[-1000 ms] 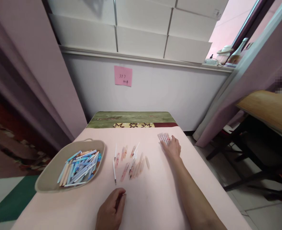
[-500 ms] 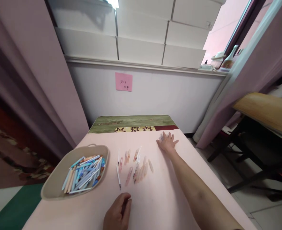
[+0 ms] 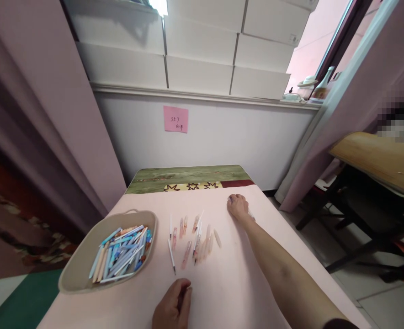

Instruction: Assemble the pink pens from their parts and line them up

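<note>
My left hand [image 3: 172, 304] rests near the table's front edge, thumb and fingers closed together; a tiny pale bit shows at the fingertips, too small to name. My right hand [image 3: 238, 205] lies at the far right of the pink cloth, its fingers curled over something bluish and white that is mostly hidden; a thin white stick [image 3: 252, 214] shows beside it. Between the hands lie several clear pinkish pen barrels [image 3: 186, 254] and thin white refills with dark tips [image 3: 172, 257]. A beige basket [image 3: 75, 265] at the left holds many blue, white and tan pen parts [image 3: 119, 256].
The pink-covered table [image 3: 222, 292] has a green patterned strip [image 3: 191, 173] at its far end. Behind it are a wall with a pink note [image 3: 176, 119] and white boxes [image 3: 198, 77]. A wooden desk [image 3: 376, 153] stands at the right, curtains on both sides.
My right hand's fingers, spread half a second ago, have curled in over the bluish thing. My left hand has shifted slightly right. The view has tilted a little.
</note>
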Demonstrator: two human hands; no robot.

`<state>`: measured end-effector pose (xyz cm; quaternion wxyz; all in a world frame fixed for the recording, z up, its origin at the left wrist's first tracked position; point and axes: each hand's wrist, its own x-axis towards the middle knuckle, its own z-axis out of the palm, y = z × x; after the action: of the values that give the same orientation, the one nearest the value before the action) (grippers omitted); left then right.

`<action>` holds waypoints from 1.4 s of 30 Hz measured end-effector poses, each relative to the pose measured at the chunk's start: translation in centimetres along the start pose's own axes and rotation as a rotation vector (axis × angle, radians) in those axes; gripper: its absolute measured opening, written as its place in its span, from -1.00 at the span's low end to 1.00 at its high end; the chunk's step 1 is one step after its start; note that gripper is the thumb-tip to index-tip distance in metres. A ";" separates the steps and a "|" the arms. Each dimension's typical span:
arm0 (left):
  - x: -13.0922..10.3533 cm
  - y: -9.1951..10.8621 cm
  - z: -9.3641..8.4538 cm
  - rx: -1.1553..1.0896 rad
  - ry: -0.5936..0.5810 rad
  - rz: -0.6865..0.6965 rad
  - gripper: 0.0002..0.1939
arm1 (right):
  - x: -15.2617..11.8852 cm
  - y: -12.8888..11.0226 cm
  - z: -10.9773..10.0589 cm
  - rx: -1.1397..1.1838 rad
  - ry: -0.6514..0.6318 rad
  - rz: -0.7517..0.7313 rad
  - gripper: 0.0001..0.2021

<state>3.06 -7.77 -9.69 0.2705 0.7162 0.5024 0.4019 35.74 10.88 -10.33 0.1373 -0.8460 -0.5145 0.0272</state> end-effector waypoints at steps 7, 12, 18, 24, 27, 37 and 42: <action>0.0 -0.5 -0.5 0.028 -0.048 0.059 -0.81 | -0.7 -0.2 -0.3 0.008 -0.012 0.013 -0.60; 0.0 -0.9 -0.4 0.026 -0.071 0.040 -0.79 | -0.5 0.5 -1.3 0.020 -0.057 -0.056 -0.62; 0.1 -0.6 -0.6 0.038 -0.078 0.050 -0.81 | -1.8 1.0 -1.3 0.007 -0.019 -0.009 -0.63; 0.0 -0.3 -0.7 0.046 -0.059 0.067 -0.81 | -3.1 1.0 -1.1 0.013 0.005 0.039 -0.65; 0.0 -0.2 -0.6 0.041 -0.063 0.070 -0.81 | -3.2 1.4 -1.4 0.019 0.015 0.033 -0.60; 0.0 -0.2 -0.6 0.042 -0.077 0.034 -0.83 | -2.7 2.4 -1.5 0.103 0.021 -0.090 -0.64; -0.3 -0.5 -0.6 0.038 -0.081 0.005 -0.80 | -3.0 4.4 -3.1 0.200 0.093 -0.063 -0.44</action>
<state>2.26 -7.85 -9.89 0.2759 0.7380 0.4970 0.3636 38.71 5.76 -8.78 0.2453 -0.8120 -0.5285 0.0347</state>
